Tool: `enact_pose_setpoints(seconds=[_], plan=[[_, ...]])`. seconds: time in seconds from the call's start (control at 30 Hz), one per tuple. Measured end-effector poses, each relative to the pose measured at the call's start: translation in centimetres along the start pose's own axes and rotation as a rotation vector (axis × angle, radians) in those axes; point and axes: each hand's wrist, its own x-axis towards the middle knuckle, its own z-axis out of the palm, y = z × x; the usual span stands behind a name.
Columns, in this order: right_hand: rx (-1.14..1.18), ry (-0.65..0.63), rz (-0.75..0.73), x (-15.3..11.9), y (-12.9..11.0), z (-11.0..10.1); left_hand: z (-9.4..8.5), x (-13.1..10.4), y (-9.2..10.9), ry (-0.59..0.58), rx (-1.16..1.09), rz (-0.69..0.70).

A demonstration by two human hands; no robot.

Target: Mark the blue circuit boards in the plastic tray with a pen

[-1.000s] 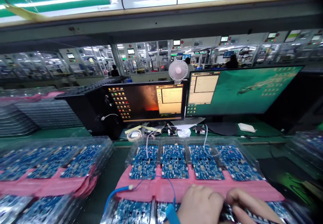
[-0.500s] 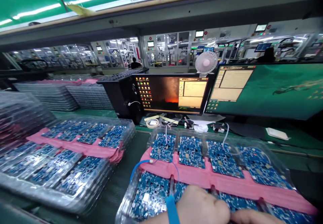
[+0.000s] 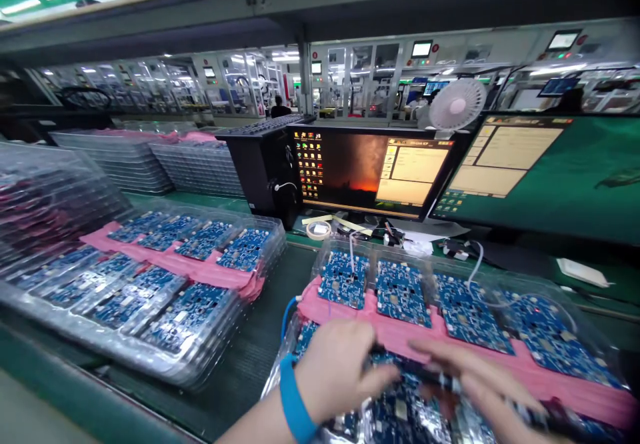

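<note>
A blue wristband (image 3: 296,397) is on the wrist of my left hand (image 3: 340,367), which is closed over the near row of the right-hand tray. My right hand (image 3: 487,387) is beside it, smeared by motion, its fingers long and partly bent. A slim black rod-like tool (image 3: 425,369) with a lighter band runs between both hands, and its exact kind is too blurred to tell. Beneath are blue circuit boards (image 3: 400,411), partly hidden by the hands. Behind the hands, a pink strip (image 3: 390,327) crosses the clear plastic tray (image 3: 327,251), with a far row of boards (image 3: 403,294) beyond.
Left stands a stack of clear trays (image 3: 200,364) with more boards. Further trays (image 3: 195,167) are piled behind. A black computer case (image 3: 265,171), two monitors (image 3: 350,171) and a small white fan (image 3: 457,105) line the back. White cables (image 3: 477,264) reach onto the boards.
The view has shifted, so the scene sits further right. My hands have moved apart from their close pairing, and the black tool between them now shows.
</note>
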Motion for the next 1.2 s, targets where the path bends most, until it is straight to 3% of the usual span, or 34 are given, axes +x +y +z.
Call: enact_pose_setpoints(seconds=[0.1,0.23,0.37,0.57,0.9,1.1,1.2], plan=[[0.063,0.057,0.102,4.7,0.9,0.8,-0.3,0.6,-2.5,-0.028,0.105,-0.157],[0.002,0.012,0.169,10.9,2.7,4.3,1.9,1.0,-4.7,-0.148,0.17,-0.085],[-0.025,-0.027,0.134,13.8,5.0,7.9,4.0,0.5,-5.3,-0.156,0.147,-0.065],[-0.047,-0.05,0.145,14.5,6.6,9.2,4.2,0.5,-5.4,-0.15,0.139,-0.07],[-0.146,-0.063,0.107,14.5,5.5,9.5,4.0,0.7,-5.2,-0.151,0.131,-0.078],[-0.125,-0.017,0.085,12.6,2.6,6.6,3.4,0.7,-4.9,-0.083,0.06,-0.091],[0.061,-0.009,0.144,10.6,1.2,4.5,2.7,0.9,-4.6,-0.028,-0.042,-0.112]])
